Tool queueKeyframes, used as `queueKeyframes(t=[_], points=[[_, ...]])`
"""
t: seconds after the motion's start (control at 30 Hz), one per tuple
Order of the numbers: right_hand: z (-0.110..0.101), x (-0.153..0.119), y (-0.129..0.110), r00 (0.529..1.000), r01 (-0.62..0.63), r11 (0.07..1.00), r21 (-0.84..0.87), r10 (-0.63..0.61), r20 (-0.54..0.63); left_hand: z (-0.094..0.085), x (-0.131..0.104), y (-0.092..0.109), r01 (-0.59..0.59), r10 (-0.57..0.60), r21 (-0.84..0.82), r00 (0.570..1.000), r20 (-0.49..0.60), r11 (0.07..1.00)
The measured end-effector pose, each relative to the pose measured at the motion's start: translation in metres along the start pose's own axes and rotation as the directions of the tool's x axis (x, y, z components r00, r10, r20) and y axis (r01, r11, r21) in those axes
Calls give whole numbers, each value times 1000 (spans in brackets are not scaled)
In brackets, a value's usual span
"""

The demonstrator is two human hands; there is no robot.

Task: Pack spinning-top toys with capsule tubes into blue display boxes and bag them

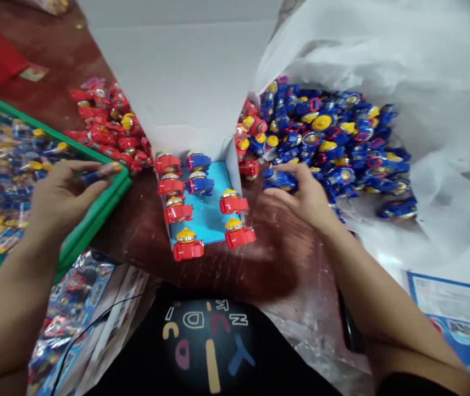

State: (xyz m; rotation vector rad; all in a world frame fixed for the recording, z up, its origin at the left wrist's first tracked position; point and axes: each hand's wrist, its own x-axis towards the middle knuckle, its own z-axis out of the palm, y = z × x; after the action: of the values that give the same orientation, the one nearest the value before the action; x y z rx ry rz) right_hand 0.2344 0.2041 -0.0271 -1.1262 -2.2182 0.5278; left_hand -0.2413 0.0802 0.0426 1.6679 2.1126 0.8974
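1. My right hand (311, 198): thumb and fingers clamped on a blue toy (279, 180), long axis roughly nine-to-three o'clock.
2. White box (210, 220), lid raised: nine o'clock from that grip, just beside, not touching.
3. My left hand (67, 203): pinching a slim wrapped piece (100, 172), blurred, tip pointing between two and three o'clock, over the rim of the green tray (113, 192). Box at three o'clock from here; right hand's nearer to it.
4. In box: two blue toys (200, 184), red toys (171, 185) along nine o'clock side, two more toward four; bare blue floor between.
5. Blue heap (342, 137): one o'clock from right hand. Red heap (106, 124): one o'clock from left.
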Motion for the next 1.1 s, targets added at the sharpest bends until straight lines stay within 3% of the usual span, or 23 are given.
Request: queueKeyframes(t=[0.1, 0.2, 0.27, 0.43, 0.5, 0.57, 0.6, 0.67, 0.73, 0.77, 0.8, 0.83, 0.9, 0.93, 1.0, 1.1], points=[[-16, 18, -62, 970, 230, 965, 127, -238, 54, 23, -33, 62, 17, 106, -451, 964, 246, 892], [-16, 32, -113, 917, 341, 930, 139, -362, 167, 44, -50, 93, 20, 277, -574, 862, 425, 819], [-11, 34, -130, 905, 351, 930, 106, -366, 219, 50, -54, 99, 19, 287, -561, 844, 452, 828], [-7, 21, -141, 893, 378, 925, -28, -356, 276, 53, -56, 103, -100, 299, -433, 857, 419, 896], [-8, 17, -146, 918, 320, 947, 16, -314, 243, 58, -60, 104, -238, 381, -415, 872, 306, 878], [-9, 18, -152, 933, 209, 959, 191, -254, 254, 65, -65, 103, -445, 514, -342, 845, 145, 828], [-9, 18, -154, 929, 124, 945, 303, -218, 298, 68, -67, 100, -559, 596, -279, 801, 62, 781], [-10, 21, -157, 882, -89, 873, 480, -155, 445, 74, -66, 94, -754, 753, -138, 654, -70, 642], [-15, 26, -155, 812, -254, 808, 531, -120, 571, 74, -62, 86, -861, 853, -29, 508, -122, 508], [-19, 29, -154, 805, -265, 808, 526, -114, 582, 73, -60, 83, -874, 868, 3, 481, -123, 485], [-24, 34, -152, 829, -216, 835, 505, -116, 547, 70, -57, 81, -866, 861, 21, 494, -119, 500], [-30, 39, -150, 866, -123, 885, 448, -124, 484, 67, -56, 80, -841, 838, 34, 534, -116, 540], [-39, 52, -150, 915, 111, 981, 161, -164, 368, 64, -57, 78, -771, 774, 66, 630, -65, 633], [-41, 59, -152, 909, 212, 977, -37, -183, 374, 64, -61, 76, -744, 748, 96, 664, -3, 661], [-35, 70, -159, 840, 382, 859, -341, -169, 516, 69, -70, 73, -709, 690, 170, 705, 164, 684], [-6, 78, -173, 682, 569, 723, -392, -149, 716, 82, -85, 65, -645, 574, 219, 757, 311, 732]])
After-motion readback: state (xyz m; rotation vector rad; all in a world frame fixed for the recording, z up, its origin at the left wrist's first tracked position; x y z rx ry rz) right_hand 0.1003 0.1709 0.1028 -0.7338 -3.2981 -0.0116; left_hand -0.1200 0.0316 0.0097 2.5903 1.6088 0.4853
